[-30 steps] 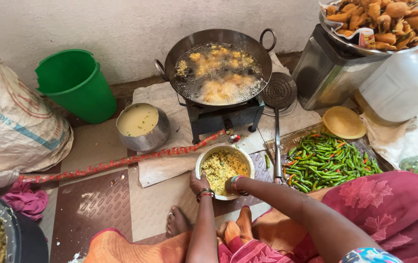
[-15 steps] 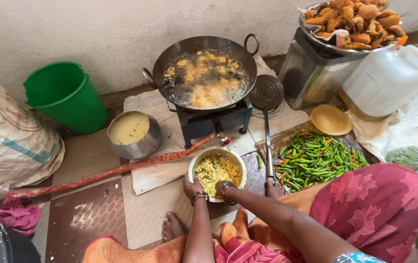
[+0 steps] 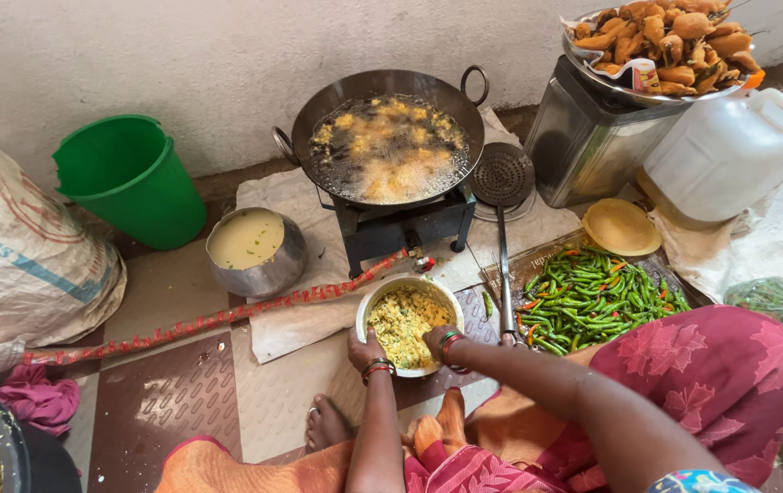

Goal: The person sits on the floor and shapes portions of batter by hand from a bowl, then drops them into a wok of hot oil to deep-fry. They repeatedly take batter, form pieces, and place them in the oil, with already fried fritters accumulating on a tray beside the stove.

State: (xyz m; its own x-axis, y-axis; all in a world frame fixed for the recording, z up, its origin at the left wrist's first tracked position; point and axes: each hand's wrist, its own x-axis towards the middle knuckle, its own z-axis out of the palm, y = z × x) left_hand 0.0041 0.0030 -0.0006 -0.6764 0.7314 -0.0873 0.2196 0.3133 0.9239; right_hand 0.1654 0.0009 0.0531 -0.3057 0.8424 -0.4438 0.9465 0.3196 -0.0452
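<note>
Head view, looking straight down. Both hands sit at the near rim of a steel bowl [image 3: 407, 321] full of yellow-green chopped mix. The bowl rests on the floor mat, just in front of the stove [image 3: 398, 225], between it and the person's bare foot [image 3: 327, 424]. Left hand [image 3: 367, 350] w/ fingers curled onto the bowl's near-left edge, bangles at the wrist. Right hand [image 3: 440, 339] w/ fingers bent over the near-right edge, tips in the mix or on the rim; can't tell exactly which. Neither hand is spread flat; both are cupped at the bowl, a small gap between them.

Behind the bowl, a black wok [image 3: 389, 135] sits on the stove, oil bubbling, golden fritters floating. Left of the stove, a steel pot of pale batter [image 3: 254, 249], then a green bucket [image 3: 129, 177] by the wall. A red patterned hose [image 3: 200, 321] runs along the floor from the stove to the left. A big sack [image 3: 22, 242] at far left.

Right of the stove, a skimmer ladle [image 3: 503, 196] lies w/ its handle pointing toward the person. Beside it, a tray of green chillies [image 3: 589, 293], a few red ones mixed in. A yellow lid [image 3: 621, 226] just above the tray. A white jerrycan [image 3: 727, 152] stands near a metal tin [image 3: 586, 139], and a plate of fried chilli fritters [image 3: 663, 39] sits on top of the tin.
</note>
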